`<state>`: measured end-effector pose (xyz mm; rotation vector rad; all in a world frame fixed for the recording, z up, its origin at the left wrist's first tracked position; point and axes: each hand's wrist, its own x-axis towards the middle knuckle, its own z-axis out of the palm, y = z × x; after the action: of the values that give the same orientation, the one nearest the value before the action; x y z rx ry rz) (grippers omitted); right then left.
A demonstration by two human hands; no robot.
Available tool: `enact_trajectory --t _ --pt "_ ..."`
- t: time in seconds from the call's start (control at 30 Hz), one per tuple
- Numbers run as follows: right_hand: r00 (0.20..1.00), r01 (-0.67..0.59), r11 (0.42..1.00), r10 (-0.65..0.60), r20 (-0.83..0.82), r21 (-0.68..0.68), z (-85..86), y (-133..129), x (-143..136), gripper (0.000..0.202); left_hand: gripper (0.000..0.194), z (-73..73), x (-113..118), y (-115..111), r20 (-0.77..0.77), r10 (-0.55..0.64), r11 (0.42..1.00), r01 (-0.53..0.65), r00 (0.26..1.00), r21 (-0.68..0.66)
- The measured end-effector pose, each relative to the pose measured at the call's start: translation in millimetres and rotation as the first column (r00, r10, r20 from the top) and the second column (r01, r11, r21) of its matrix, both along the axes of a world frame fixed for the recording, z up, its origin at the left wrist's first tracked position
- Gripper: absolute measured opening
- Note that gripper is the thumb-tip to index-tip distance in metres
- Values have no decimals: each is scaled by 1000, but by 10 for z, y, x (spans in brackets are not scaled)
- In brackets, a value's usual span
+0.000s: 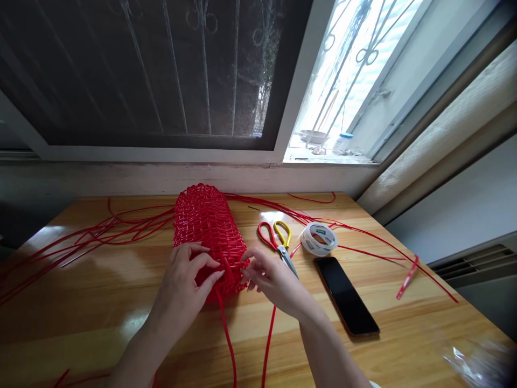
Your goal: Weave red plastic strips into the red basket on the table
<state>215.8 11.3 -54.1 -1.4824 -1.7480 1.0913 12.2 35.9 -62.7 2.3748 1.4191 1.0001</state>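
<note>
A red basket (205,221), woven from glossy plastic strands, lies on its side in the middle of the wooden table. At its near end my left hand (188,280) grips the weave, with thumb and index finger close together over the edge. My right hand (272,277) is closed at the basket's right near edge, fingertips pinched on a red strand (269,345) that seems to run down beneath the hand. Another loose strand (226,328) hangs from the near end toward me between my forearms. The fingertips partly cover the spot where the strands meet the weave.
Right of the basket lie scissors (278,237) with red and yellow handles, a roll of clear tape (319,238) and a black phone (346,296). Long red strands (145,223) spread to both sides. Crumpled clear plastic (480,361) sits at the right corner; a window stands behind.
</note>
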Motion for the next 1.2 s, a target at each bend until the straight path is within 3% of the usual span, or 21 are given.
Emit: enact_trajectory --t 0.13,0.23,0.43,0.53,0.57,0.63,0.67,0.7,0.73,0.87,0.93,1.0,1.07,1.17,1.2 --pt "990 -54 996 43 138 78 61 -46 -52 10 13 -3 13 -9 -11 30 999 -31 999 -34" --pt "989 -63 993 48 143 102 43 -37 -87 7 14 -4 13 -13 -27 40 998 -41 999 -40" --pt "997 -76 994 79 -28 83 -93 57 -79 13 22 31 -14 -13 -33 18 996 -21 999 -87" --pt "971 7 999 5 -241 47 -137 136 -32 15 22 87 -73 -9 -29 -68 985 63 997 -161" --pt "940 63 998 -52 -337 21 -149 174 7 17 24 106 -103 -7 -30 -104 977 97 994 -188" --pt "807 253 966 -244 -539 -58 -175 264 142 22 28 140 -170 -2 -29 -162 961 151 986 -233" --pt "701 375 921 -357 -618 -107 -189 311 238 23 29 154 -203 -1 -26 -181 953 169 983 -253" --pt "534 527 833 -481 -696 -171 -204 356 351 22 29 166 -232 0 -20 -195 946 182 981 -270" --pt "436 610 768 -530 -727 -194 -220 396 477 19 28 175 -256 1 -13 -203 939 191 979 -285" --pt "147 784 559 -590 -794 -270 -263 474 975 18 22 190 -267 -3 29 -174 946 175 984 -274" --pt "44 809 497 -583 -811 -314 -269 472 1106 22 19 182 -231 -1 46 -161 955 168 986 -244" --pt "-15 796 489 -573 -819 -356 -270 461 1091 25 18 165 -191 2 64 -172 959 182 983 -217" --pt "-35 752 528 -566 -824 -395 -267 450 924 31 19 150 -160 3 94 -182 960 197 979 -199" --pt "-34 660 637 -504 -863 -398 -240 418 510 49 20 161 -146 -18 140 -168 972 187 976 -139" --pt "-2 619 697 -458 -889 -361 -223 399 374 55 20 177 -150 -32 145 -162 977 179 976 -116"
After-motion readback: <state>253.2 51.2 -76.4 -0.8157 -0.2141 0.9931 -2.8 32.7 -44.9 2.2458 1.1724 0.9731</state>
